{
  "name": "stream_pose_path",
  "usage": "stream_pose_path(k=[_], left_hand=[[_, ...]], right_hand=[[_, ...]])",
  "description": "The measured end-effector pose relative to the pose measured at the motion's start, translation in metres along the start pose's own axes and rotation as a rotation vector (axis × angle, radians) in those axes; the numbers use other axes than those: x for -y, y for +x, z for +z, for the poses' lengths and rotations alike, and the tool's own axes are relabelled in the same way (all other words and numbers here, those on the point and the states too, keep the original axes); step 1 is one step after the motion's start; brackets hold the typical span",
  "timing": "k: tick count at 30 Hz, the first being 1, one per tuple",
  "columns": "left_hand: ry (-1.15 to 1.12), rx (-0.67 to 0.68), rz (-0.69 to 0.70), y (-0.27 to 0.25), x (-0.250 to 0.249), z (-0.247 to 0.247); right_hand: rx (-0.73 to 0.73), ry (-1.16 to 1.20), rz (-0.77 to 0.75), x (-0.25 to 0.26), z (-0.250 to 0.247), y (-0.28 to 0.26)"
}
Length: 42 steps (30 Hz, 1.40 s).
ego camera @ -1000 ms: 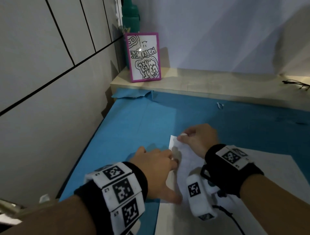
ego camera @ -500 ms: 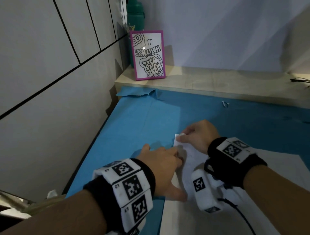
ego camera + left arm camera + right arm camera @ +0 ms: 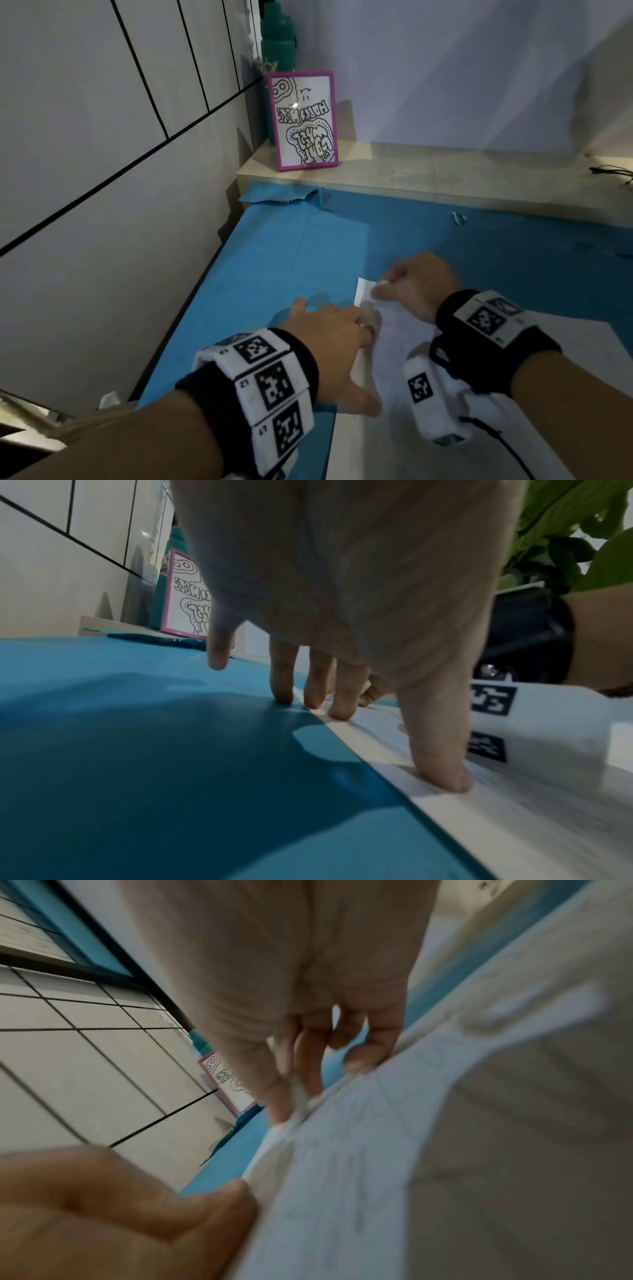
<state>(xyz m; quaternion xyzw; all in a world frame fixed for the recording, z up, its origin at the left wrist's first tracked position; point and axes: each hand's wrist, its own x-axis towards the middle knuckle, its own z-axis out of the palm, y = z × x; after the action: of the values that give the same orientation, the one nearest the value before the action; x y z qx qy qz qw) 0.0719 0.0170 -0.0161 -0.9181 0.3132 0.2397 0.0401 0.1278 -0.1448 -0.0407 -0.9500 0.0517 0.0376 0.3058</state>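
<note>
A white sheet of paper lies on the blue table cover, with a flap folded over along its left side. My left hand presses straight fingers and thumb down on the paper's left edge. My right hand pinches the far corner of the folded flap between thumb and fingertips. In the right wrist view the flap shows faint pencil lines and lifts slightly off the sheet below.
A pink-framed drawing and a green bottle stand on a wooden ledge at the back. A tiled wall bounds the left side. A small paper scrap lies on the cover. Green leaves hang at the right.
Both hands stay on the paper. The right hand's pinch at the far corner has shifted slightly; the view has moved a little to the left.
</note>
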Motion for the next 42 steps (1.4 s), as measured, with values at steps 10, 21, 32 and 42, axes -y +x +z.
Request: stream_pose_path(k=[10,21,32,42], left_hand=[[-0.009,-0.005,-0.009,-0.001,-0.001,0.001],[-0.002,-0.001,-0.022,0.0,-0.002,-0.001],[0.019,0.007,-0.028,0.0,-0.005,-0.004],[0.116,-0.056,-0.012,0.016,-0.022,-0.023]], right_hand=[[-0.032,-0.007,0.013,-0.004,-0.004,0.001],[0.107,-0.009,-0.064,-0.008,-0.002,-0.006],[0.036,-0.039,0.011,-0.019,-0.011,-0.002],[-0.162,1.101,0.25,-0.05,0.005,-0.02]])
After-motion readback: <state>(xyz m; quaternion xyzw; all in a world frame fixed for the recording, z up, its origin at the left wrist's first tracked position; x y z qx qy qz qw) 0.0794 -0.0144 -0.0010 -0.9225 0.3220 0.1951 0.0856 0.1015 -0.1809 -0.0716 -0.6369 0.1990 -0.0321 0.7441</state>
